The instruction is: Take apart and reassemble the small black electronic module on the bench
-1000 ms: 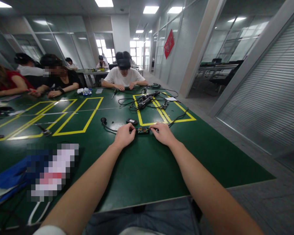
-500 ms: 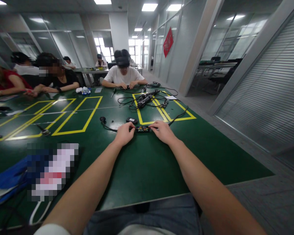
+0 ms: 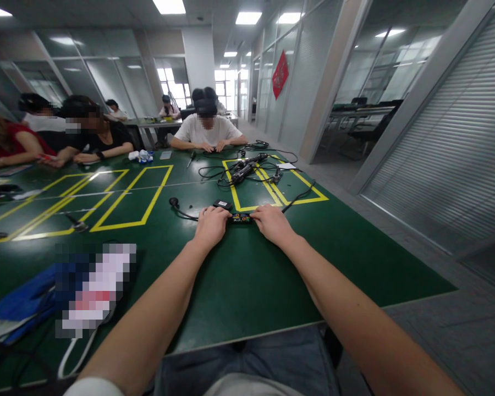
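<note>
A small open black casing with a circuit board (image 3: 241, 218) showing colourful parts lies on the green table, between my two hands. My left hand (image 3: 212, 224) is closed on its left end, fingertips pressed to the edge. At the opposite end, my right hand (image 3: 273, 222) pinches the casing between thumb and fingers. From the left side a black cable runs to a plug (image 3: 174, 202); another black cable (image 3: 300, 196) leads away at the right. Just behind my left hand rests a black rectangular piece (image 3: 222, 204) with a white label. My fingers partly hide both ends of the casing.
Farther back on the table (image 3: 355, 264), black devices (image 3: 244, 171) and tangled cables lie over yellow tape outlines. A screwdriver (image 3: 191, 159) is near the far edge. At left are a blue cloth-like item (image 3: 27, 302) and a blurred pale object (image 3: 101, 286). Several people sit around.
My left hand has shifted slightly right, its fingers now flatter against the casing's end. My right hand stays at its end. The view has moved a little.
</note>
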`<state>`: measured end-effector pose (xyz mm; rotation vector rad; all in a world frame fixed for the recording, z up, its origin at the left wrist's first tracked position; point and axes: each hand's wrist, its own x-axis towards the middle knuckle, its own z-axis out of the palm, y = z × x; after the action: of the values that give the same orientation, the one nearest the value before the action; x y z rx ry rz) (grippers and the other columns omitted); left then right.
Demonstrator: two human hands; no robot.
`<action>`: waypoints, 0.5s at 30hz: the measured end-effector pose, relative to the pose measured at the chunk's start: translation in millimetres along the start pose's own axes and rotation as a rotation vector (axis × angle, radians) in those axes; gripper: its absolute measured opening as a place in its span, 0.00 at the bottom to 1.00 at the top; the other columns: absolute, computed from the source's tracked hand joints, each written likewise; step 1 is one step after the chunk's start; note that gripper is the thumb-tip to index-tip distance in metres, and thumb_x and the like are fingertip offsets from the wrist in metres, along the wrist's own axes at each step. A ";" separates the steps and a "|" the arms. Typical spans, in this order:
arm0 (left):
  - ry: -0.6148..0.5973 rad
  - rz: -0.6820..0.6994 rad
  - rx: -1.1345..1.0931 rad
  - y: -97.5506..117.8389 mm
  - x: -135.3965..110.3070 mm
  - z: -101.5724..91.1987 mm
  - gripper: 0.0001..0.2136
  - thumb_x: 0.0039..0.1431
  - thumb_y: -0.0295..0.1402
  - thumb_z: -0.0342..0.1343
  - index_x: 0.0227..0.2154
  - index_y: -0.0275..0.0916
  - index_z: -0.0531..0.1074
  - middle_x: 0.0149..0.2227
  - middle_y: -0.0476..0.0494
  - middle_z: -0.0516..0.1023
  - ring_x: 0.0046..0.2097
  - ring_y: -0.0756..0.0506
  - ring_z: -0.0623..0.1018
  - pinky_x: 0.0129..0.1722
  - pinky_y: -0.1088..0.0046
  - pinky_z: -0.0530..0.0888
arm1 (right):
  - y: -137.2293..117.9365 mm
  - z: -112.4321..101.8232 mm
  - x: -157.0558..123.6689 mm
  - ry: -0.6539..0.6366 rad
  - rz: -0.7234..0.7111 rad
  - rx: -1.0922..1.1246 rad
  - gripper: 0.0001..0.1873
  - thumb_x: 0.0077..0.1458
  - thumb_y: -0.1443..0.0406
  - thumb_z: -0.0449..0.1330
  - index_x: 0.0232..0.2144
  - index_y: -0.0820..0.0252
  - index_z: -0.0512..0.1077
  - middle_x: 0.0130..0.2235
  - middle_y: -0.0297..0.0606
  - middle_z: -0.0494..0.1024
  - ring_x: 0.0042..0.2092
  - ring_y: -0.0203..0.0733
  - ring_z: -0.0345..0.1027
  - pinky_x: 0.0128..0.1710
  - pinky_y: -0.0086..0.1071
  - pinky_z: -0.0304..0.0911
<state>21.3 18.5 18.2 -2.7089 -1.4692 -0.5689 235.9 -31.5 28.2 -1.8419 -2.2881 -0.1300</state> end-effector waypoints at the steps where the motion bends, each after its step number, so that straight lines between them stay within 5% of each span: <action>1: -0.006 0.009 0.029 3.0 -0.3 -2.1 0.15 0.72 0.28 0.51 0.48 0.45 0.84 0.53 0.41 0.85 0.57 0.37 0.78 0.63 0.52 0.67 | -3.2 -3.9 -1.0 -0.028 -0.004 -0.040 0.19 0.71 0.69 0.54 0.53 0.58 0.83 0.53 0.48 0.83 0.55 0.53 0.72 0.52 0.42 0.62; 7: -0.110 0.019 0.170 23.1 -2.9 -17.3 0.15 0.68 0.26 0.51 0.45 0.39 0.85 0.46 0.35 0.86 0.53 0.36 0.80 0.52 0.60 0.75 | -22.0 -22.6 -4.8 -0.125 -0.056 -0.248 0.21 0.70 0.71 0.49 0.49 0.65 0.82 0.53 0.55 0.81 0.56 0.55 0.72 0.52 0.43 0.60; 15: -0.216 0.028 0.292 48.1 -6.5 -25.4 0.17 0.71 0.26 0.49 0.45 0.32 0.85 0.42 0.26 0.84 0.52 0.34 0.83 0.50 0.61 0.78 | -36.5 -30.7 -6.2 -0.144 -0.096 -0.320 0.19 0.67 0.72 0.52 0.48 0.67 0.83 0.51 0.58 0.82 0.56 0.57 0.73 0.53 0.43 0.60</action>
<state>49.3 -18.2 47.7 -2.6165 -1.4215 -0.0522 204.7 -51.3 58.9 -1.9428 -2.5825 -0.4133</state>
